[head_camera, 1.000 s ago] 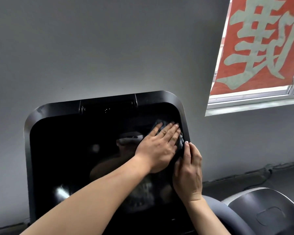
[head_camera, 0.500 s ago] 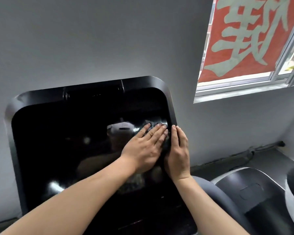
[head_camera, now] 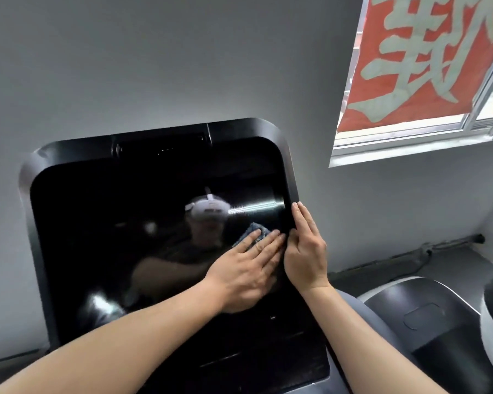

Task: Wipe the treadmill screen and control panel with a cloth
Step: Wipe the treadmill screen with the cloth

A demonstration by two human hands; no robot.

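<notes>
A person stands at a treadmill and looks down at its large black screen (head_camera: 125, 237), which fills the lower left of the view and leans back toward a plain grey wall (head_camera: 154, 66). The left hand (head_camera: 248, 268) lies flat on the glass near the right edge, fingers straight and spread a little, pressing a small grey-blue cloth (head_camera: 252, 231) against the screen; only a bunched corner of the cloth shows above the fingertips. The right hand (head_camera: 306, 248) sits just beside it, fingers straight and together, resting along the screen's right rim and holding nothing. Faint streaks catch the light on the glass just above the hands. The lower part of the panel, nearer the person, shows thin horizontal lines and appears not yet wiped. To do this step well, the palm should probably keep even pressure so the whole cloth stays flat, moving in overlapping passes from the right edge across and down, while the other hand steadies the frame. A window (head_camera: 410, 137) with a red banner (head_camera: 424, 66) is at upper right.
</notes>
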